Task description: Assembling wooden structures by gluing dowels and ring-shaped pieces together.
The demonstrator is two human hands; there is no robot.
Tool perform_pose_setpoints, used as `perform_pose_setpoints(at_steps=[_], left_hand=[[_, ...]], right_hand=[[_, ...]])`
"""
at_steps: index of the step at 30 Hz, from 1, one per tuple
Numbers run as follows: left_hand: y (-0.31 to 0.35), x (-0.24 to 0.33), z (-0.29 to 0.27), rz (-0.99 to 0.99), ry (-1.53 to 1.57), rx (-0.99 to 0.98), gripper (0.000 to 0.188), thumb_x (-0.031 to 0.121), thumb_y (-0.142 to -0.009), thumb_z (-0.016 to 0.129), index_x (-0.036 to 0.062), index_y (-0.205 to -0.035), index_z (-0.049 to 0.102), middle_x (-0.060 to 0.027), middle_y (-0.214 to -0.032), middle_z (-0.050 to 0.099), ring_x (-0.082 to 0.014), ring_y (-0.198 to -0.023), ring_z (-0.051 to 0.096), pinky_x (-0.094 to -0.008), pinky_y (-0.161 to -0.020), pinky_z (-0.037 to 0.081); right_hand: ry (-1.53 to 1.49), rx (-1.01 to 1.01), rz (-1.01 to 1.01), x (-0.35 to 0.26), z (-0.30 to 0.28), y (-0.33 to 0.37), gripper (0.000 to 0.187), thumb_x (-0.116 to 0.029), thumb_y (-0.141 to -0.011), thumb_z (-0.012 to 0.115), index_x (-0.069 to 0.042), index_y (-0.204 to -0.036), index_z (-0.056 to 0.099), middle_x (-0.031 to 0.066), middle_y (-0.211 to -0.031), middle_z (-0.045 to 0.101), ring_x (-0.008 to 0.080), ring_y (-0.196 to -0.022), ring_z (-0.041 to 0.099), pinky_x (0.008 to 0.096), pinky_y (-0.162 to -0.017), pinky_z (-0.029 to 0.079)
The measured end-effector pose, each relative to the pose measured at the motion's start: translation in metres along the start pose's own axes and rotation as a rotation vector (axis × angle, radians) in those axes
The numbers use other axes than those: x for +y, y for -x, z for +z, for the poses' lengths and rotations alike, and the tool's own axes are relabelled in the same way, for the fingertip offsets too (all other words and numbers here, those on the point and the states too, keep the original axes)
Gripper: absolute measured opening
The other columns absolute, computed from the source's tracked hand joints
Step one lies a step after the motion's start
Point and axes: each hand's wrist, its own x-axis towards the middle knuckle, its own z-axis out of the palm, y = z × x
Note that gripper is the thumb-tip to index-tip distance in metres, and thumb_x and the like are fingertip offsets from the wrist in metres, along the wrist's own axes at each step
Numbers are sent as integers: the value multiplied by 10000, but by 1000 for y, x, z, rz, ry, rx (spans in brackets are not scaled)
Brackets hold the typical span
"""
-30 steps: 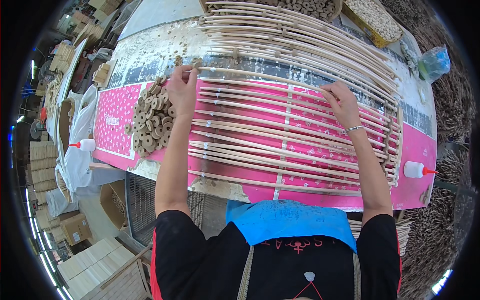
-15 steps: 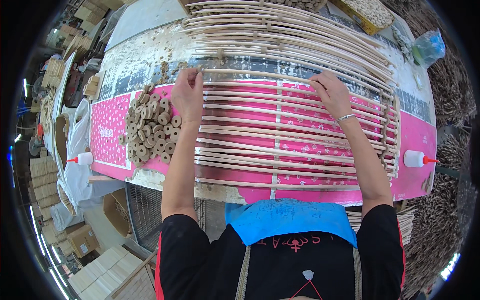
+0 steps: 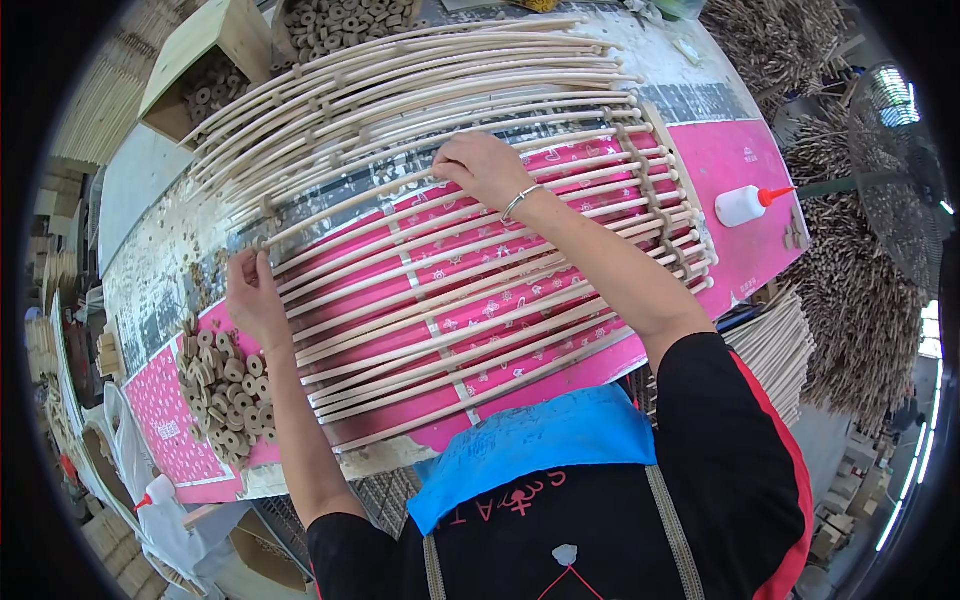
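Observation:
Long pale wooden rods (image 3: 450, 262) lie side by side across a pink patterned sheet (image 3: 735, 160). My left hand (image 3: 258, 305) pinches the left end of one rod (image 3: 340, 215) at the far side of this row, where a small brown ring shows by the fingertips. Further right along the same rod, my right hand (image 3: 485, 170) has its fingers closed around it. Brown rings (image 3: 655, 200) sit on the rods near their right ends. A heap of brown wooden rings (image 3: 228, 395) lies beside my left forearm.
Behind the row lies a second batch of rods (image 3: 420, 85) with rings on them. A wooden box (image 3: 215, 60) and a bin of rings (image 3: 345, 20) stand far left. White bottles with red tips lie at right (image 3: 742, 205) and left (image 3: 158, 490). A fan (image 3: 890, 150) stands right.
My view has turned, so the table now appears tilted, with more of the right side and the far-left boxes showing. Both hands remain on the rod.

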Motion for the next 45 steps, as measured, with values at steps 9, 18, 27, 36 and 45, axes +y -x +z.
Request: perform_pose_setpoints(at_steps=[9, 18, 27, 36, 45], left_hand=[[-3, -9, -14, 19, -101, -99, 204, 208, -954, 755, 59, -1091, 735, -94, -911, 746, -237, -806, 710, -359, -739, 543], [-35, -29, -32, 337, -355, -315, 480, 279, -883, 784, 266, -1354, 690, -13, -1310, 649, -293, -1260, 565, -537, -1061, 383], [-39, -27, -20, 326, -318, -332, 370, 233, -883, 770, 238, -1251, 729, -7, -1230, 666, -266, -1185, 592, -469, -1034, 386], [-34, -35, -23, 263, -235, -219, 407, 201, -877, 782, 219, -1279, 722, -58, -1218, 684, -305, -1158, 624, -476, -1012, 439], [-6, -75, -136, -59, -359, -202, 293, 172, -945, 701, 96, -1227, 722, -115, -1087, 741, -300, -988, 708, -411, -865, 540]], right_hand=[[-184, -155, 97, -1, -2, -4, 175, -256, -934, 729, -87, -976, 717, 82, -862, 681, 265, -844, 647, 392, -764, 512], [-248, -165, 165, -1, -4, -1, 145, -216, -923, 745, -79, -961, 720, 67, -890, 696, 263, -832, 664, 378, -758, 528], [-31, -121, 7, 2, -5, -6, 148, -250, -956, 702, -109, -962, 744, 54, -916, 684, 267, -928, 630, 402, -831, 508], [84, 75, -118, -4, -11, -6, 164, -254, -946, 716, -104, -983, 771, 54, -890, 671, 263, -910, 630, 400, -825, 497], [0, -119, -91, -19, -37, 35, 172, -216, -917, 749, -63, -994, 761, 86, -922, 672, 290, -939, 626, 401, -850, 490]])
